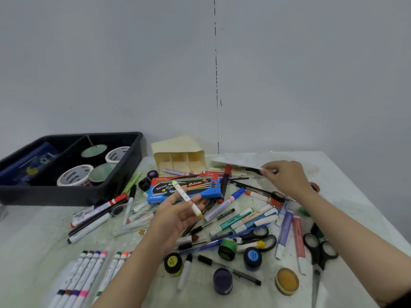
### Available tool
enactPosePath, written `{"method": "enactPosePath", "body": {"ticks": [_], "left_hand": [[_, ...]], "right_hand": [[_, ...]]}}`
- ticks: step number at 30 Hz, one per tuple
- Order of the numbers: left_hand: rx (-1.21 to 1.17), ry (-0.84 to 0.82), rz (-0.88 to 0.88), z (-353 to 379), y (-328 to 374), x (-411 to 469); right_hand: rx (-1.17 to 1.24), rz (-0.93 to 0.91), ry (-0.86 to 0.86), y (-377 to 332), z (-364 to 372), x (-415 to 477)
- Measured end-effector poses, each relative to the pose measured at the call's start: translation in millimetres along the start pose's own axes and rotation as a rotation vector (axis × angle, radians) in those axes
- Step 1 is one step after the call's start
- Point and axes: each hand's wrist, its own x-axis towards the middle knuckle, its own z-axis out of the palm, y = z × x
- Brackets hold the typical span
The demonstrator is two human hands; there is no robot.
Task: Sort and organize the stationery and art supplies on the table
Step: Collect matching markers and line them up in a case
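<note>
The left hand (175, 216) hovers over the cluttered desk (33, 230), its grip closed round a white marker (185, 195) with yellow ends, just above the blue colour-pencil box (200, 185). The right hand (289, 177) is at the far side, its grip pinched on a thin black pen (253, 170) beside the cream organiser (178, 156). Matching markers (82, 276) lie in a row near-left.

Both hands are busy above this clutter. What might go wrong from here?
The left hand seems to hold the yellow marker lightly between thumb and fingers, so it may drop into the pile. The right forearm passes close by the orange pot and might knock it while the right hand pinches the thin black pen.
</note>
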Motion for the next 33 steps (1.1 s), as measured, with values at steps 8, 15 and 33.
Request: {"method": "enactPosePath", "body": {"ticks": [8,15,33], "left_hand": [[-0.004,-0.004,0.033,-7.2,1.2,5.8],[0.019,0.017,0.050,-16.5,2.2,9.8],[0.124,0.146,0.147,-44.8,4.6,-7.8]], "right_hand": [[0.344,0.167,0.021,6.6,-10.9,6.6],[0.154,0.091,-0.153,12.5,-9.5,-1.5],[-0.134,-0.445,-0.396,-94.4,64.0,18.6]]}}
